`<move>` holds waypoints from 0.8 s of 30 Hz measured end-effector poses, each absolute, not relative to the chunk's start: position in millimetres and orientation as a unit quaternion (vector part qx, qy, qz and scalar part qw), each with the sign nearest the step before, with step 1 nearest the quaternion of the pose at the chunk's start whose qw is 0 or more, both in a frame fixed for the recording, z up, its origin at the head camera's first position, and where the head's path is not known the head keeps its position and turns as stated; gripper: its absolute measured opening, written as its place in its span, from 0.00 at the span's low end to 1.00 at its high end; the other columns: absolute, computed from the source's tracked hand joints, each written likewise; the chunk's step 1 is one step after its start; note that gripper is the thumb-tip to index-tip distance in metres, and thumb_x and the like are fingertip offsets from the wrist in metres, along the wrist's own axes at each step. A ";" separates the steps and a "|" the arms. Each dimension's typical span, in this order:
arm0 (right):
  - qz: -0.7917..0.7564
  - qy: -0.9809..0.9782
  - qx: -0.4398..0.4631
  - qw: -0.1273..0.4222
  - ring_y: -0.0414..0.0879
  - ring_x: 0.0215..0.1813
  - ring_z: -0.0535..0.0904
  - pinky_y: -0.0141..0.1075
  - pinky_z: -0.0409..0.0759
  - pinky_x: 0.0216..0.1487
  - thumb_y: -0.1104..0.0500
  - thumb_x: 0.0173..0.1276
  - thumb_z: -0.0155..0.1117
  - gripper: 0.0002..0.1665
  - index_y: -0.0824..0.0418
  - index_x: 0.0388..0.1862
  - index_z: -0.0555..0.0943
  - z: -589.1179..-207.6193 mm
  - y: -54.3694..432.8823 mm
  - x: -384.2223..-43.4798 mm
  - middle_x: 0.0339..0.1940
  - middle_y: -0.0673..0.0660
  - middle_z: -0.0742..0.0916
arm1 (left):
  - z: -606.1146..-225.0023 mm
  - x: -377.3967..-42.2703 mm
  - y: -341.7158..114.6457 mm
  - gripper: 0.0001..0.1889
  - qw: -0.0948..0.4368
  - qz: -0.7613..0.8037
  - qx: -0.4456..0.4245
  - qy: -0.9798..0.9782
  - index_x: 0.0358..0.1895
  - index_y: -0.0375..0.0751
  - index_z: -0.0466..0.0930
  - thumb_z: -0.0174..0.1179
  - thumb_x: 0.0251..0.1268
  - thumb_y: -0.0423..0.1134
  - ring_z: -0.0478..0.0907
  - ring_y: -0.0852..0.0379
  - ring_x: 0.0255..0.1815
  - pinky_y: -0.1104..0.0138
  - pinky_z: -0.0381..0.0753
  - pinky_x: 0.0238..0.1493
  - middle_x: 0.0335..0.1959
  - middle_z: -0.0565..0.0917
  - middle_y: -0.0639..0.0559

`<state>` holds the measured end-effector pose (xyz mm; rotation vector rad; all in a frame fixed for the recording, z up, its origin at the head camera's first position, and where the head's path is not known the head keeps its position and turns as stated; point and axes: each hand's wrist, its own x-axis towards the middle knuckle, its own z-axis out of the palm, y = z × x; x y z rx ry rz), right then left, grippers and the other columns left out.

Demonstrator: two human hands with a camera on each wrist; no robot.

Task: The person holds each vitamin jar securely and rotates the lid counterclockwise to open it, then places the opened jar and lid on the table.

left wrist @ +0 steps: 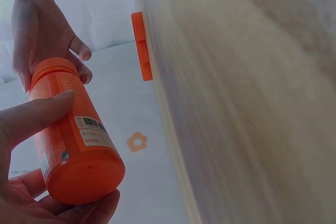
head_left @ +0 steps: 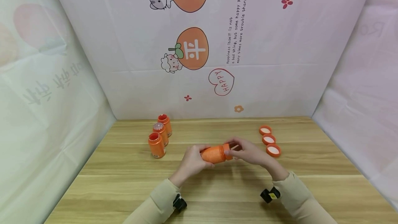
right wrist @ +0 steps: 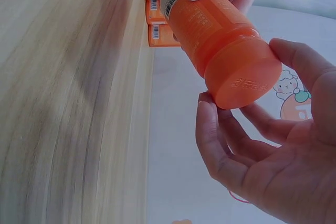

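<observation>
An orange plastic bottle [head_left: 212,154] is held tilted on its side above the table, in front of the person. My left hand [head_left: 193,161] grips its body, with the thumb along the label side in the left wrist view. An orange screw cap [right wrist: 244,74] with raised markings sits on the bottle's neck. Around the edge of this cap, my right hand [head_left: 248,152] holds thumb and fingertips on opposite sides, the palm away from it. A barcode label [left wrist: 94,129] shows near the bottle's base.
Three more orange bottles stand uncapped in a row at the back left: a front one [head_left: 157,147], a middle one [head_left: 161,134] with a greyish patterned top and a rear one [head_left: 166,126]. Three orange caps [head_left: 273,150] lie white side up at right on the wooden table [head_left: 124,189].
</observation>
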<state>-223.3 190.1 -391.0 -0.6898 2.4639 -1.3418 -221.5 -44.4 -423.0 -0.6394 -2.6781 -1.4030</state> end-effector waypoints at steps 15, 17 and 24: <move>-0.443 0.853 -0.266 0.076 0.53 0.52 0.78 0.44 0.80 0.50 0.49 0.61 0.68 0.30 0.59 0.58 0.72 -393.5 193.0 -225.2 0.52 0.57 0.80 | -422.3 -221.4 -44.2 0.30 0.022 -0.451 -0.206 -0.868 0.50 0.42 0.83 0.77 0.32 0.34 0.77 0.57 0.39 0.60 0.74 0.43 0.42 0.85 0.51; -0.447 0.851 -0.266 0.075 0.53 0.53 0.78 0.44 0.80 0.50 0.50 0.60 0.68 0.29 0.58 0.58 0.72 -393.0 192.6 -224.4 0.53 0.56 0.80 | -422.6 -221.6 -44.3 0.30 0.022 -0.450 -0.208 -0.868 0.50 0.42 0.82 0.78 0.33 0.34 0.77 0.57 0.39 0.60 0.74 0.43 0.42 0.85 0.51; -0.462 0.841 -0.273 0.072 0.56 0.55 0.77 0.39 0.80 0.51 0.52 0.61 0.68 0.30 0.60 0.59 0.71 -393.3 193.3 -223.4 0.55 0.57 0.79 | -422.5 -220.6 -45.0 0.31 0.023 -0.453 -0.201 -0.868 0.50 0.42 0.82 0.77 0.33 0.35 0.77 0.57 0.39 0.60 0.74 0.43 0.43 0.85 0.50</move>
